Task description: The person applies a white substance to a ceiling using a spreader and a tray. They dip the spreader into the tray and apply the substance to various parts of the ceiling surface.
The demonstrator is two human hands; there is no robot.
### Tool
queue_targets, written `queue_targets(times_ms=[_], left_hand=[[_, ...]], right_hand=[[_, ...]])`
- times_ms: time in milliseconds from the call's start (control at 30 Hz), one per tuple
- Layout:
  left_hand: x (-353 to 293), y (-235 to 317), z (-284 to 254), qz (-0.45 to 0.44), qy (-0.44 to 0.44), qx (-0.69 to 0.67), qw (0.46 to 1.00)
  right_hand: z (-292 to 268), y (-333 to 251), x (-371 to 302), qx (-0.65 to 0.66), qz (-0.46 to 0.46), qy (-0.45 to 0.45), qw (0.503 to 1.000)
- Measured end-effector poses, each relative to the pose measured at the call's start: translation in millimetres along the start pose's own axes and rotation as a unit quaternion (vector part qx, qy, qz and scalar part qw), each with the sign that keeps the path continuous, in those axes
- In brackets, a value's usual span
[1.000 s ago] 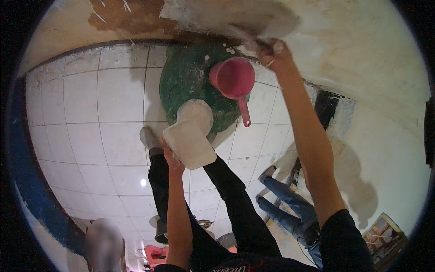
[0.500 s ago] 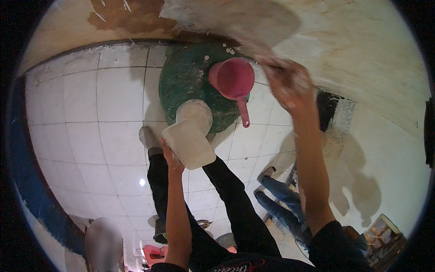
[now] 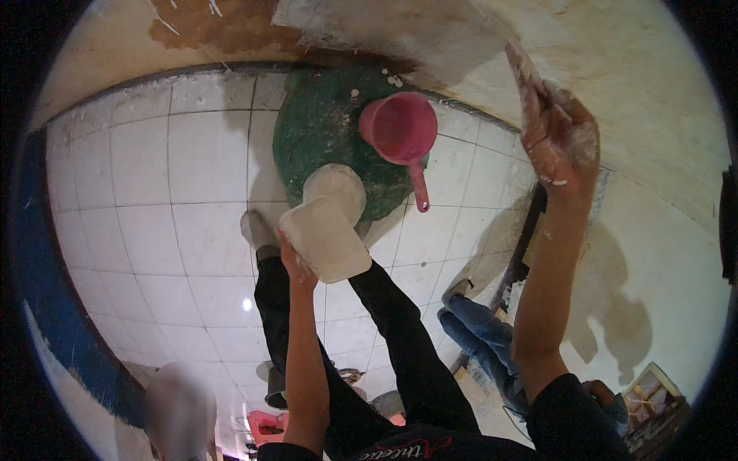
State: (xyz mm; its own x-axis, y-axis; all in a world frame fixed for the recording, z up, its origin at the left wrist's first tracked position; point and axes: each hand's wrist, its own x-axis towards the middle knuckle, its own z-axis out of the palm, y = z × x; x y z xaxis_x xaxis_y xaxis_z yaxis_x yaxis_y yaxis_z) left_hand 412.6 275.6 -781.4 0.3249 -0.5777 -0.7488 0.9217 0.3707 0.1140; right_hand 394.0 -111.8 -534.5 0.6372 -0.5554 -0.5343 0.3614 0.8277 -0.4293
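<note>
My left hand (image 3: pixel 298 263) is closed on the near left edge of an off-white rectangular slab-like piece (image 3: pixel 327 242), perhaps a container. Up against the right-hand wall, my right hand (image 3: pixel 567 142) has its fingers wrapped round a thin flat scraper (image 3: pixel 521 69), seen nearly edge-on. Whitish smears mark the fingers and wrist of that hand. Partly behind the slab-like piece is a round whitish tub (image 3: pixel 338 187), at the near edge of a green round surface (image 3: pixel 311 131). On the same surface stands a pink dipper (image 3: pixel 405 127), its handle toward me.
The wall (image 3: pixel 430 34) ahead has brown and grey patches. White tiles (image 3: pixel 207 154) cover the floor. At the lower right are another person's jeans-clad legs (image 3: pixel 480 334) and a framed item (image 3: pixel 649 396). A pink object (image 3: pixel 267 425) and dark bucket (image 3: pixel 275 388) lie behind my legs.
My right hand with the scraper has moved right and farther up along the wall. The left hand still holds the off-white piece in nearly the same place.
</note>
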Motion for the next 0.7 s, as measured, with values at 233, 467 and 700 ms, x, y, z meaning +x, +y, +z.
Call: queue_targets(times_ms=[233,467,700], left_hand=[[-5,0,0,0.015,0.001,0.063,0.998],[-3,-4,-8,-0.025,0.026,0.029,0.999],[1,-10,16,0.034,0.005,0.153,0.988]], right_hand=[[-79,31,73,-0.246,-0.035,0.140,0.958],[-97,-7,122,-0.050,-0.071,0.098,0.991],[-8,-90,-15,-0.051,-0.010,-0.128,0.990]])
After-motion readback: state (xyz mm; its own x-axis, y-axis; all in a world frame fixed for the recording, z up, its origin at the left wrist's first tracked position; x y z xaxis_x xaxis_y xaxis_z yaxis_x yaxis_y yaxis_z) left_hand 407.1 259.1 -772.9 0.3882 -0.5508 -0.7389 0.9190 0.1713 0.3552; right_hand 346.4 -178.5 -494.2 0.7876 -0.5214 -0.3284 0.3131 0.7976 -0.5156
